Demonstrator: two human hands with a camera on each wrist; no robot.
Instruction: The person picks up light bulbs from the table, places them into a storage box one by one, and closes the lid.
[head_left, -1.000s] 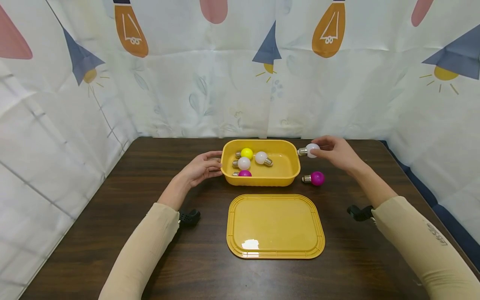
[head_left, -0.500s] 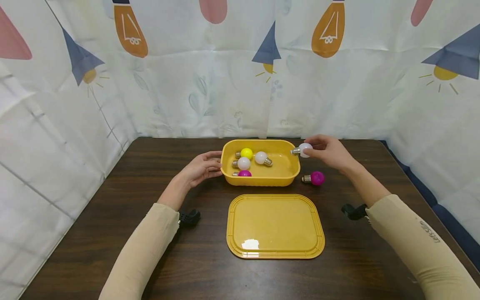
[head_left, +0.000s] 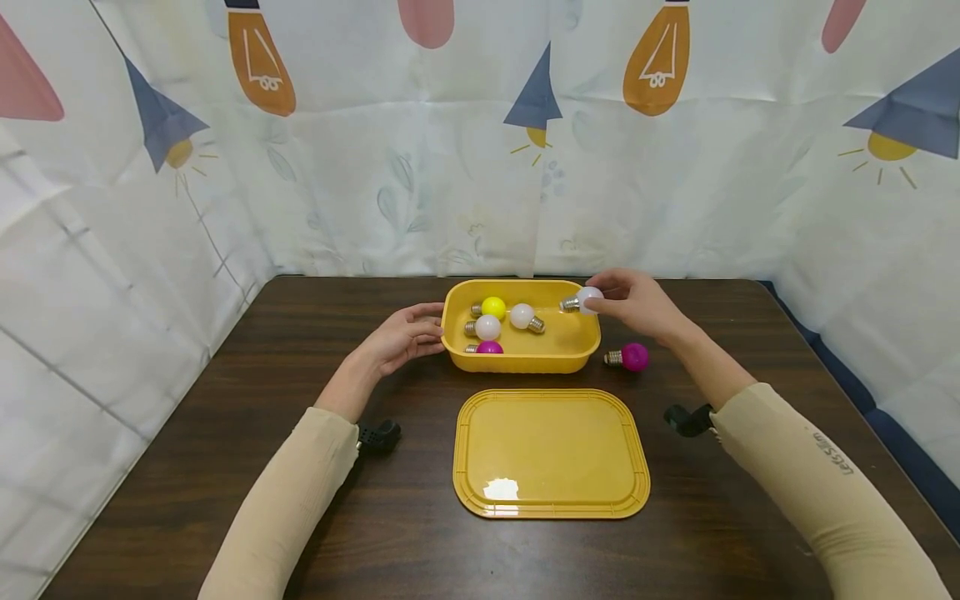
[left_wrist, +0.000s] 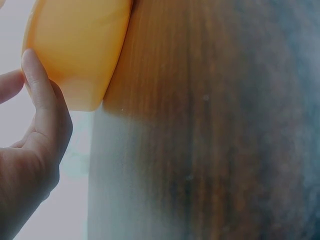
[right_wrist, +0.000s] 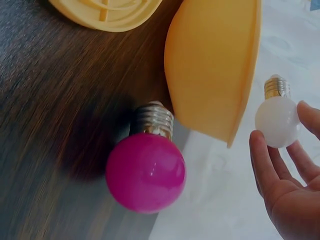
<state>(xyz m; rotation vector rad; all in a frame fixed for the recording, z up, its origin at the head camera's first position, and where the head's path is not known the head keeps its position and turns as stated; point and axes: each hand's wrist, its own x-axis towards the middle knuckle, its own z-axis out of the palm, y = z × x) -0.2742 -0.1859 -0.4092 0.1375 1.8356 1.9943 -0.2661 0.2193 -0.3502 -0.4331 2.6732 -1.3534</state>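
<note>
A curtained-off nook is shown: a dark wood-grain table [head_left: 420, 554] is enclosed at the back and both sides by white fabric [head_left: 330, 200] printed with orange light bulbs [head_left: 262, 62] and blue lamps [head_left: 533, 96]. Whether home or workplace cannot be told.

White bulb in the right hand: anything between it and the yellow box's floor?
Nothing visible: the white bulb, pinched by the right hand, shows over the right end of the yellow box; the nearest bulb inside lies farther left.
</note>
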